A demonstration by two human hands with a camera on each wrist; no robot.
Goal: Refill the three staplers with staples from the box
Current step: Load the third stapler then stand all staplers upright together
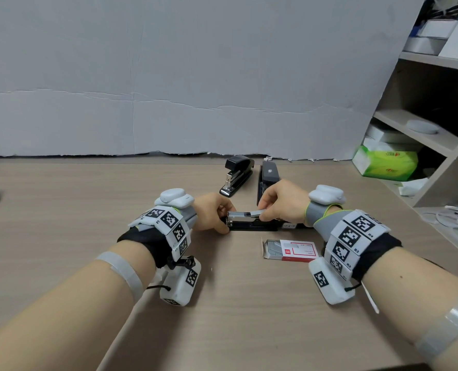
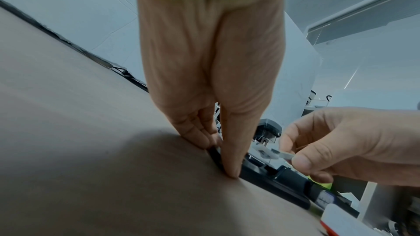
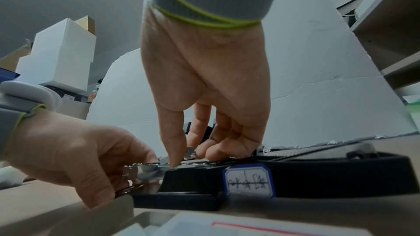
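A black stapler lies opened flat on the table in front of me, its metal staple channel exposed. My left hand grips its left end between thumb and fingers. My right hand pinches a strip of staples and holds it over the channel; the strip shows between thumb and forefinger. The red and white staple box lies open just below the stapler. Two more black staplers sit behind, the right one partly hidden by my right hand.
A wooden table runs to a white foam-board wall. Shelving stands at the right with a green tissue pack and small items. The stapler carries a blue-edged label.
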